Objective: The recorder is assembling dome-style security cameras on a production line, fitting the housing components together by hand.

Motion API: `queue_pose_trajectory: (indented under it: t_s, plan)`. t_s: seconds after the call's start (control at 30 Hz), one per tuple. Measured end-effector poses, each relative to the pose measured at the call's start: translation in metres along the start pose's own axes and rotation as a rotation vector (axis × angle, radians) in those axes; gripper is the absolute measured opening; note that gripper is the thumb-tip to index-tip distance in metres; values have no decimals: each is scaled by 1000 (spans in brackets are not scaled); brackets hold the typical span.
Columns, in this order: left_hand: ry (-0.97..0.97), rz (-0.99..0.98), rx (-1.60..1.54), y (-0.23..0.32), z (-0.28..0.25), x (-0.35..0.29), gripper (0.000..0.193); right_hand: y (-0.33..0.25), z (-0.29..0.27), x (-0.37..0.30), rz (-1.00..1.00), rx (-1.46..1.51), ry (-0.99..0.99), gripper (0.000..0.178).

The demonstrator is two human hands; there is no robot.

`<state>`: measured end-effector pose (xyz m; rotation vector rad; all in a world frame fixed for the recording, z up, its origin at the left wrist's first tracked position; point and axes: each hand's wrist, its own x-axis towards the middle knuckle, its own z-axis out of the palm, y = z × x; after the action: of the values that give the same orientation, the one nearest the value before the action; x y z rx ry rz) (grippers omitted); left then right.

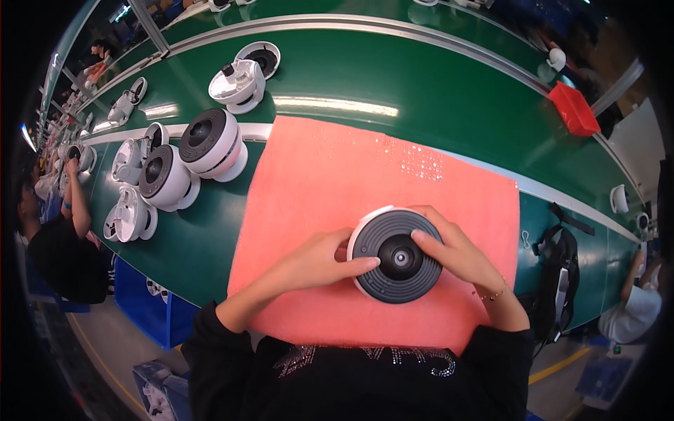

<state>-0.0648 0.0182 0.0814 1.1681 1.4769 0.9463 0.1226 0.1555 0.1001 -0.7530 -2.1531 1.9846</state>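
Note:
Between my two hands is a round white housing with a ridged dark grey face [386, 289] and a black hollow hub at its middle. My left hand [326, 261] grips its left side, thumb laid on the face near the hub. On the upper right, my right hand [449, 247] wraps the rim, its thumb also pressing on the face by the hub. The fingers underneath are hidden. Below the housing lies a pink foam mat [295, 189], with small shiny dots along its far part.
Several white and grey housings [214, 144] stand on the green bench at left. Beyond runs a green conveyor [421, 84] carrying an opened white unit [239, 83]. A red bin [574, 109] sits far right, a black strapped bag [559, 270] right. Co-workers [60, 242] sit at both sides.

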Motion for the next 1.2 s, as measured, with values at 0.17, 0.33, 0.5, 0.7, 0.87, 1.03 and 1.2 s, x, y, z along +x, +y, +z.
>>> queue_pose_trajectory:
  t_s: [0.17,0.33,0.5,0.7,0.87,1.03,1.2]
  plan:
    - [187,235,-194,8,14,-16,80,-18,11,-5,-290,-186,133,70]
    - [308,416,174,35,-3,-18,83,-34,11,15,-605,-360,275,68]
    - [322,329,5,46,-27,-6,83,-58,8,44,-602,-375,343,60]
    - [377,580,-435,52,-60,12,56,-74,-1,49,-593,133,98,92]
    - [448,804,-482,31,-75,39,71,-77,12,55,-720,204,75,98]
    - [282,776,-666,12,-87,79,69,-67,8,60,-754,154,208,94]
    - [263,444,-871,7,-76,119,44,-39,5,97,-776,49,664,93]
